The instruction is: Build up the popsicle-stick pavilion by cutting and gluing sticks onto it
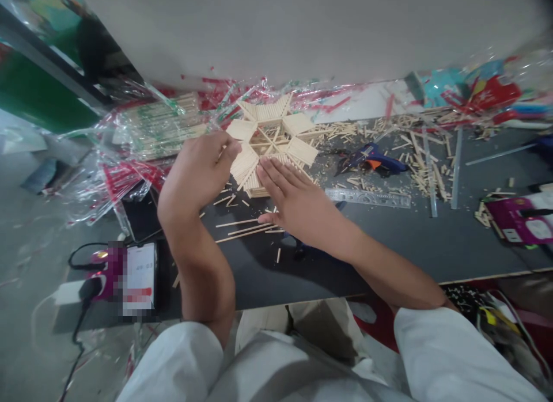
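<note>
A star-shaped model of thin wooden sticks (271,138) lies on the dark table (432,241) near its far edge. My left hand (196,174) is closed in a pinch at the model's left side, its fingertips on a thin stick there. My right hand (294,197) lies flat with fingers stretched out, its fingertips pressing on the model's near edge. Loose long sticks (244,229) lie on the table just under my hands.
A blue glue gun (374,158) and a clear ruler (367,197) lie right of the model among scattered stick offcuts (425,171). Bundles of sticks in clear wrapping (159,128) sit at left. A phone (138,275) rests at the table's near left. A purple box (518,220) is at right.
</note>
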`<act>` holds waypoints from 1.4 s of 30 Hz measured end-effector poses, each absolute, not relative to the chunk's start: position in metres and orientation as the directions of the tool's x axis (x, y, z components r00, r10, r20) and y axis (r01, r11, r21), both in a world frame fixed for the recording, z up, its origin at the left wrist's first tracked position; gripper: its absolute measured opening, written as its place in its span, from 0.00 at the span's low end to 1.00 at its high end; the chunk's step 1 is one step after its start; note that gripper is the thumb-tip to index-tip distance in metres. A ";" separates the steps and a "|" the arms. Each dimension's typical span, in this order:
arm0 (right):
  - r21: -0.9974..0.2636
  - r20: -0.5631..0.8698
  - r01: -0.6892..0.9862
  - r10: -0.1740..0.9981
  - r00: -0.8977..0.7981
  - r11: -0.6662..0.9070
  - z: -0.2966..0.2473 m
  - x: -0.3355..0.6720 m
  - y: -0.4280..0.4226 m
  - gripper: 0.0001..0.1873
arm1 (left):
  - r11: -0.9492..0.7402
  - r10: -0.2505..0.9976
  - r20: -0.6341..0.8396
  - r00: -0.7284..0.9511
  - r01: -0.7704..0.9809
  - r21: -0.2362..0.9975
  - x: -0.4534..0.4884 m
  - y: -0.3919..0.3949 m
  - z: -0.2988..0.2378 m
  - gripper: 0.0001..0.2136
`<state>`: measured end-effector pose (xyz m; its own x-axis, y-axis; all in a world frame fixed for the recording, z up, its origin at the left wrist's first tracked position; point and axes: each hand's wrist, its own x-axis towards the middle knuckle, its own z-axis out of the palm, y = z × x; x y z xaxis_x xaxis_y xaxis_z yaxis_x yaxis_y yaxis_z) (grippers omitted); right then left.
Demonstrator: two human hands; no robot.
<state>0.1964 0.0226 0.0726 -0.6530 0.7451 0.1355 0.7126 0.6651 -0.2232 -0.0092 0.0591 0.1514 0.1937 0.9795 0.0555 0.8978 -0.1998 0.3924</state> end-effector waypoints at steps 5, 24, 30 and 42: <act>-0.188 0.099 0.688 0.710 -0.697 0.701 0.106 0.208 0.003 0.28 | -0.219 0.976 0.079 0.205 0.879 0.423 -0.013 0.062 0.148 0.15; -0.190 0.181 0.787 0.809 -0.559 0.587 0.085 0.193 0.011 0.34 | -0.227 0.972 0.050 0.229 0.862 0.453 -0.006 0.058 0.155 0.12; -0.289 0.208 0.742 0.796 -0.568 0.605 0.103 0.198 -0.001 0.24 | -0.204 0.978 0.043 0.205 0.880 0.429 -0.004 0.058 0.155 0.12; -0.241 0.152 0.788 0.824 -0.546 0.566 0.082 0.184 -0.001 0.35 | -0.188 0.978 -0.004 0.208 0.892 0.410 -0.003 0.055 0.161 0.15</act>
<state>0.1838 -0.0005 0.0820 -0.5455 0.8243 0.1517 0.7883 0.5661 -0.2411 -0.0032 0.0554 0.1605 0.2081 0.9781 -0.0043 0.8924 -0.1881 0.4102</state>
